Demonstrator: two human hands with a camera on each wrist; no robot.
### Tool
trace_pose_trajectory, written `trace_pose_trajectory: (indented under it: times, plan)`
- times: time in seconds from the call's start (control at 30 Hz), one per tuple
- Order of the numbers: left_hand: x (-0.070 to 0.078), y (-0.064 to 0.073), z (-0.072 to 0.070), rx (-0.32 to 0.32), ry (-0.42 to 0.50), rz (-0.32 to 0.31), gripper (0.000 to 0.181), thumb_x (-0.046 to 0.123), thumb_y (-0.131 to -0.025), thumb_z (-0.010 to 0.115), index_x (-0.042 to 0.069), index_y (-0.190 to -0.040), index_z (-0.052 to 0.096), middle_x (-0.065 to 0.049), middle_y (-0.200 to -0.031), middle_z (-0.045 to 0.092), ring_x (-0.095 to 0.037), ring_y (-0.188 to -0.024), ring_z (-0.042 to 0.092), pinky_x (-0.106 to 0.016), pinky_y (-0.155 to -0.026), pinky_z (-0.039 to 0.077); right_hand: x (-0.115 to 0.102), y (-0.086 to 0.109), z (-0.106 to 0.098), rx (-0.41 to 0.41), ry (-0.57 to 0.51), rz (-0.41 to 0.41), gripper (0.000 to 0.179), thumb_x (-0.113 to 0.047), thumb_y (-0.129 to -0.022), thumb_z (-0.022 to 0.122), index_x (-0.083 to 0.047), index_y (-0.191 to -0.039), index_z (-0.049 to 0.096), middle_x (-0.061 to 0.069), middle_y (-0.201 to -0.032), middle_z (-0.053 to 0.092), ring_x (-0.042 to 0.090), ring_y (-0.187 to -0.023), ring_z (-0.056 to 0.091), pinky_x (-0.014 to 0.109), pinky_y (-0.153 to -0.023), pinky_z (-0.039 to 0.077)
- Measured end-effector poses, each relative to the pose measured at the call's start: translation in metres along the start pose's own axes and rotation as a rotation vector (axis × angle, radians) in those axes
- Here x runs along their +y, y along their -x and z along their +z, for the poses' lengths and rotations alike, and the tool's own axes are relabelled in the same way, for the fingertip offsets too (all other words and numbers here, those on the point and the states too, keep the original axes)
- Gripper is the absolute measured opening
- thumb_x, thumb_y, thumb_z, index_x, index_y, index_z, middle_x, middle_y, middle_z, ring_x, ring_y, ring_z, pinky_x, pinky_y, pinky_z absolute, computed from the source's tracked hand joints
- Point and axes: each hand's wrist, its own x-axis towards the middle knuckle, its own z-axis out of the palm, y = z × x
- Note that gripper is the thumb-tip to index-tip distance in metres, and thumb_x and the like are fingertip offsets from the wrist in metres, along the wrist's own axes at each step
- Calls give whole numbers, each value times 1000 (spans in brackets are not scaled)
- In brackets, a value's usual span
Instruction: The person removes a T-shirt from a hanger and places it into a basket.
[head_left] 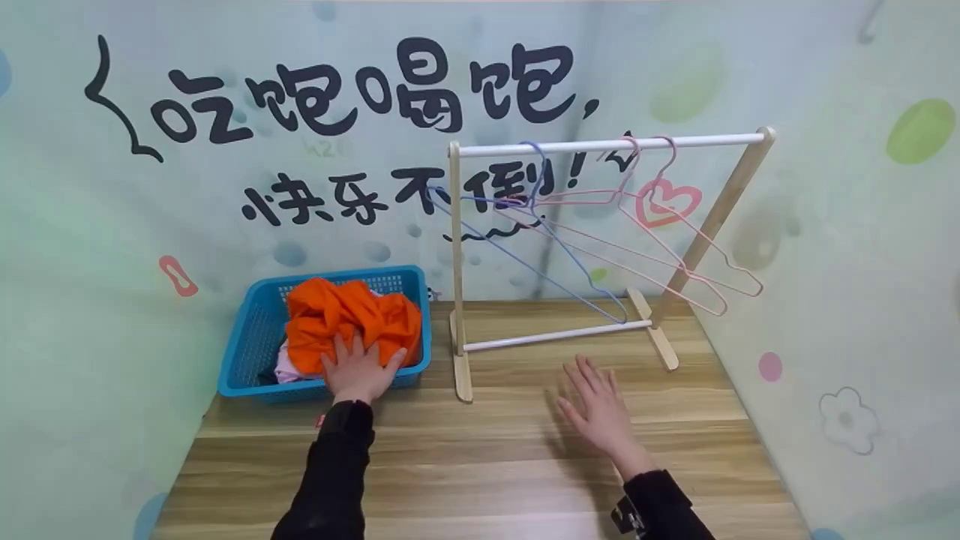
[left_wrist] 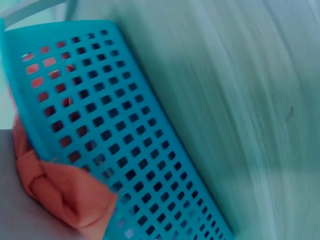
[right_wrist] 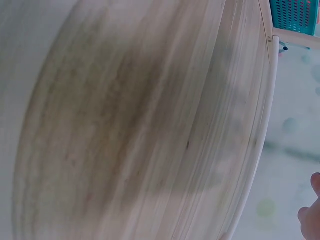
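Observation:
A crumpled orange cloth (head_left: 352, 319) lies heaped in a blue plastic basket (head_left: 255, 330) at the left of the table. My left hand (head_left: 361, 373) rests on the front of this cloth, its fingers spread. The left wrist view shows the basket's perforated side (left_wrist: 105, 105) and a fold of orange fabric (left_wrist: 70, 195) at its rim. Pale pink fabric (head_left: 287, 367) shows beneath the orange. Over the table, right of centre, my right hand (head_left: 600, 412) holds nothing, fingers extended; only its fingertips (right_wrist: 311, 215) appear at the right wrist view's edge.
Behind the hands stands a wood-and-white clothes rack (head_left: 456, 247). From its top bar (head_left: 585, 146) hang a blue hanger (head_left: 577, 262) and two pink hangers (head_left: 675, 259). Printed walls (head_left: 840, 262) border the wooden tabletop (head_left: 465, 465) at the back and sides.

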Motion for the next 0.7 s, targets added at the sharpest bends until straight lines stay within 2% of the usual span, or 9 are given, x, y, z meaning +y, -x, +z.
trace_pose_trajectory:
  times: [0.13,0.27,0.43,0.53,0.63,0.7]
  plan:
    - [0,-4,4,19,-55,65,85,73,-85,22,11,-141,38,-19,-150,18,-44,-136,3,-65,-100,-4,-4,-3,4,-11,7,-13,59,-37,-88,57,-5,-136,44,21,-143,33,36,-133,25,60,-104,7]
    - [-6,-3,6,49,-38,155,76,68,-88,28,14,-139,44,-15,-148,28,-40,-136,11,-62,-103,1,-6,-3,8,-5,-5,-36,59,-37,-88,57,-4,-136,44,23,-142,35,39,-132,27,62,-103,8]
    - [-4,-1,14,127,-52,169,68,63,-90,31,16,-137,47,-11,-146,33,-38,-136,13,-61,-104,1,-4,-6,4,-8,-3,-41,60,-40,-89,55,-4,-135,45,23,-141,36,40,-130,29,63,-103,8]
    - [9,5,17,180,-55,124,66,62,-91,33,15,-133,52,-13,-145,35,-39,-135,14,-62,-103,-1,-5,-9,-3,-13,6,-33,59,-41,-89,55,-5,-135,46,22,-140,37,40,-130,30,64,-101,11]
    - [29,16,14,190,-9,96,65,60,-91,36,12,-133,51,-18,-144,33,-43,-134,14,-65,-101,-2,-8,-13,-15,-23,4,-7,59,-41,-89,56,-7,-136,46,20,-141,37,40,-129,31,64,-101,11]
    - [42,27,13,188,20,100,66,60,-91,35,11,-134,49,-20,-144,32,-44,-134,15,-66,-100,-1,-13,-15,-23,-34,5,10,58,-41,-89,57,-7,-135,47,19,-141,37,40,-129,31,65,-100,11]
